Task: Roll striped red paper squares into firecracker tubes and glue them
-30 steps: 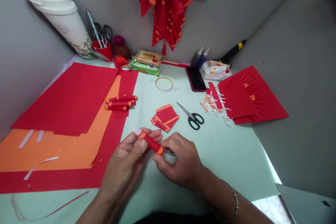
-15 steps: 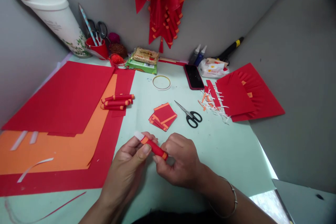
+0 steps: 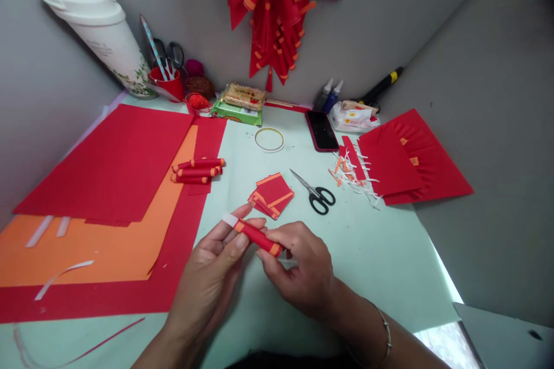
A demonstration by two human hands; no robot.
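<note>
Grey panels (image 3: pixel 381 29) rise behind and beside a pale green desk (image 3: pixel 363 242), with a red-and-orange paper hanging (image 3: pixel 277 17) at the top centre of the frame and a tall white cup (image 3: pixel 99 40) at the upper left. Just below the centre of the frame, a red paper tube (image 3: pixel 258 237) with orange bands slants down to the right between the two hands, raised in front of the person, a white strip (image 3: pixel 229 219) sticking out of its upper-left end. The left hand (image 3: pixel 212 265) has its grip closed on the tube near the upper-left band, thumb pressed on top and fingers behind and beneath, one fingertip reaching up beyond the white strip. The right hand (image 3: pixel 303 265) closes its grip around the lower-right end, index finger along the upper side and thumb below, the other fingers curled in. The left wrist is turned so the palm faces inward, its forearm coming up from the bottom edge; the right forearm, wearing a thin bracelet (image 3: pixel 386 331), slants in from the lower right. Just above the hands lies a stack of red cards (image 3: pixel 274 193), with black-handled scissors (image 3: pixel 314 191) to its right and a group of rolled tubes (image 3: pixel 199 171) farther left, partly over orange and red sheets
</note>
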